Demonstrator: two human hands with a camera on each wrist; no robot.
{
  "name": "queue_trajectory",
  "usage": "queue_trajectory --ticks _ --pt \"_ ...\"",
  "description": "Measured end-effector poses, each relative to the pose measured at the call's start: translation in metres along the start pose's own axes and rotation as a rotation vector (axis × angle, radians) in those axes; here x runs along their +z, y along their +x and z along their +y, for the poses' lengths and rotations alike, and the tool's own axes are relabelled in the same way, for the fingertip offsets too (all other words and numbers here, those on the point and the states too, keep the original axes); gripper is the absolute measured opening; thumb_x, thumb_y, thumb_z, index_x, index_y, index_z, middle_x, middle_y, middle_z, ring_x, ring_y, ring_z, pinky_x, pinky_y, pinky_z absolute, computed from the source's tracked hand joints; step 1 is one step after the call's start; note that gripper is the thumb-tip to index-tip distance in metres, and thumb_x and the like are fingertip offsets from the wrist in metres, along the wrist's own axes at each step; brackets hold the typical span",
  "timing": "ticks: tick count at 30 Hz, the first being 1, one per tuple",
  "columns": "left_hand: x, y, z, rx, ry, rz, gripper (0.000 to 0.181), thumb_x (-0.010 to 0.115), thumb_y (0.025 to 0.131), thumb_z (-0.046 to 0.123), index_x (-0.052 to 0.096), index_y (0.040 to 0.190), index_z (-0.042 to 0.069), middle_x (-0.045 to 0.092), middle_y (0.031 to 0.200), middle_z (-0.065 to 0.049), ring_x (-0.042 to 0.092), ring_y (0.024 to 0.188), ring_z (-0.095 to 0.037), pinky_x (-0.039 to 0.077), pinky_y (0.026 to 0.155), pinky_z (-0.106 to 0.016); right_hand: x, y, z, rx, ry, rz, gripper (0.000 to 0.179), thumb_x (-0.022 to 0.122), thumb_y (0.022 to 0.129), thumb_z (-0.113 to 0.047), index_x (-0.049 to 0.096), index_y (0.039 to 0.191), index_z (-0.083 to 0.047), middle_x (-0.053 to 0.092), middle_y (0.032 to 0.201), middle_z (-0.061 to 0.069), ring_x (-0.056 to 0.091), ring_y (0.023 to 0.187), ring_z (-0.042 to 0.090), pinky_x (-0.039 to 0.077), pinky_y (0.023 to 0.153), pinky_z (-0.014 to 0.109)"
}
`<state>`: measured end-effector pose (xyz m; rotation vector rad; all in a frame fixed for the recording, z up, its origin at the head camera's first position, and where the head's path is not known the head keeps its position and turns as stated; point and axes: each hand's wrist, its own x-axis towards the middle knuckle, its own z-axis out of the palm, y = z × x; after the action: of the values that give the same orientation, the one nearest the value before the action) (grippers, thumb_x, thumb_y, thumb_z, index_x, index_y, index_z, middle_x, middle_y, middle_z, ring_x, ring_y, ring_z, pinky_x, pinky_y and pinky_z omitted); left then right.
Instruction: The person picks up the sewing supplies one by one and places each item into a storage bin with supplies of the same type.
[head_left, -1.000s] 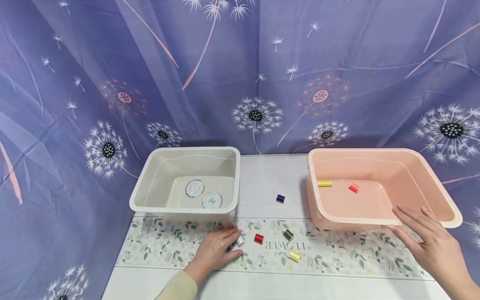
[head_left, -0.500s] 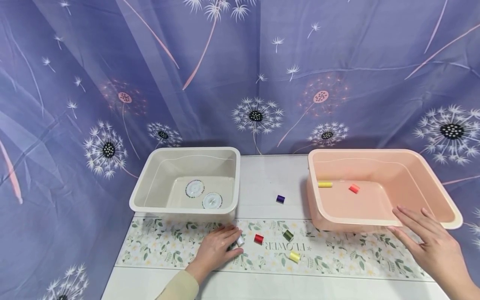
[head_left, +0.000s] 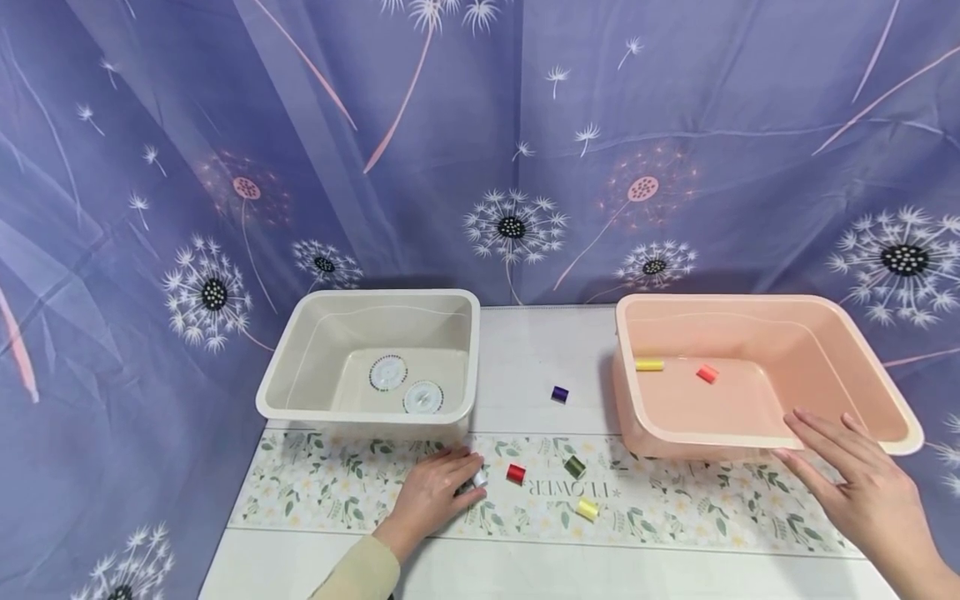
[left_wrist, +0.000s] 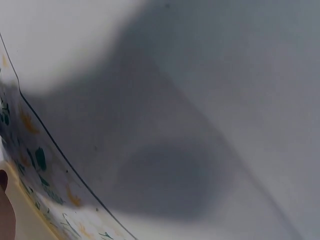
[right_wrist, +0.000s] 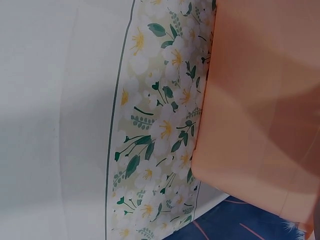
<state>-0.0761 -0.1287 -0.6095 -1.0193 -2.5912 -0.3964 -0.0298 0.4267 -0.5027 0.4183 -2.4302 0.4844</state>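
Note:
My left hand [head_left: 435,492] lies on the table in front of the grey basin [head_left: 375,419]. Its fingers and thumb close in on a white thread spool [head_left: 480,478], which they partly cover. To the right lie red [head_left: 516,473], dark green [head_left: 574,466] and yellow [head_left: 587,509] thread spools. A dark purple spool [head_left: 559,394] sits farther back, between the basins. My right hand [head_left: 862,475], fingers extended, is at the front rim of the pink basin [head_left: 697,442] and holds nothing. In the left wrist view only a sliver of hand [left_wrist: 6,215] appears at the edge.
Two round pin wheels [head_left: 388,372] lie in the grey basin. The pink basin contains a yellow spool [head_left: 649,365] and a coral-red spool [head_left: 707,374]. A floral strip runs across the white table [head_left: 600,575]; a blue dandelion curtain [head_left: 420,225] hangs behind.
The left thumb has drawn nearer to the fingers around the white thread spool. The whole head view has shifted slightly. My right hand keeps its place at the pink basin.

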Motion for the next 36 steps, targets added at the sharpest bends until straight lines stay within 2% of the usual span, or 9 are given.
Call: queue_trajectory --ticks 8,11,17,22,29,31,36 --pt "-0.0002 0.0005 0.0022 -0.023 0.011 -0.028 0.049 0.089 0.087 0.044 0.079 0.126 0.016 0.08 0.121 0.003 0.074 0.118 -0.017 0.061 0.102 -0.039 -0.0009 0.0006 -0.0009 0.009 0.003 -0.005 0.075 0.052 0.103 -0.071 0.075 0.135 -0.007 0.063 0.147 -0.006 0.033 0.143 -0.019 0.025 0.132 0.032" --pt "0.0005 -0.0008 0.001 -0.024 0.011 -0.023 0.051 0.089 0.086 0.044 0.078 0.127 0.016 0.08 0.122 0.002 0.074 0.117 -0.018 0.061 0.102 -0.039 -0.0001 0.0007 -0.0005 0.003 0.001 0.0 0.075 0.052 0.103 -0.07 0.075 0.134 -0.007 0.065 0.146 -0.003 0.034 0.143 -0.019 0.026 0.132 0.033" --pt "-0.0009 -0.0019 -0.0013 -0.07 0.007 -0.039 0.059 0.089 0.083 0.049 0.076 0.13 0.016 0.079 0.125 -0.002 0.075 0.116 -0.019 0.061 0.1 -0.037 0.0012 0.0009 0.0003 -0.001 0.003 0.007 0.074 0.052 0.104 -0.07 0.075 0.133 -0.007 0.064 0.146 -0.006 0.034 0.143 -0.019 0.027 0.132 0.034" --pt "0.0022 -0.0038 -0.0033 -0.09 -0.013 -0.012 0.06 0.092 0.079 0.047 0.078 0.127 0.014 0.079 0.123 -0.004 0.076 0.113 -0.02 0.063 0.096 -0.037 0.0009 0.0017 0.0001 0.003 0.001 -0.001 0.075 0.052 0.103 -0.071 0.075 0.133 -0.006 0.064 0.146 -0.004 0.033 0.142 -0.02 0.026 0.132 0.032" --pt "0.0038 -0.0033 -0.004 -0.124 -0.062 0.003 0.054 0.094 0.079 0.044 0.081 0.124 0.018 0.08 0.121 -0.002 0.077 0.111 -0.02 0.064 0.093 -0.037 0.0012 0.0025 -0.0002 0.014 0.003 0.006 0.077 0.049 0.102 -0.073 0.075 0.134 -0.008 0.055 0.147 -0.019 0.035 0.141 -0.02 0.026 0.131 0.028" --pt "0.0034 -0.0029 -0.0033 -0.138 -0.087 0.01 0.052 0.095 0.078 0.042 0.081 0.123 0.018 0.08 0.121 -0.002 0.077 0.11 -0.021 0.065 0.092 -0.037 0.0011 0.0025 -0.0003 0.015 0.002 0.005 0.077 0.049 0.102 -0.073 0.075 0.134 -0.008 0.055 0.147 -0.019 0.034 0.141 -0.02 0.026 0.131 0.028" --pt "0.0021 -0.0017 -0.0009 -0.188 -0.149 0.018 0.05 0.096 0.077 0.039 0.082 0.121 0.019 0.081 0.119 -0.002 0.078 0.106 -0.02 0.066 0.086 -0.035 0.0006 0.0029 -0.0006 0.017 -0.008 -0.002 0.078 0.049 0.102 -0.073 0.075 0.133 -0.006 0.063 0.145 -0.007 0.033 0.141 -0.021 0.025 0.131 0.028"
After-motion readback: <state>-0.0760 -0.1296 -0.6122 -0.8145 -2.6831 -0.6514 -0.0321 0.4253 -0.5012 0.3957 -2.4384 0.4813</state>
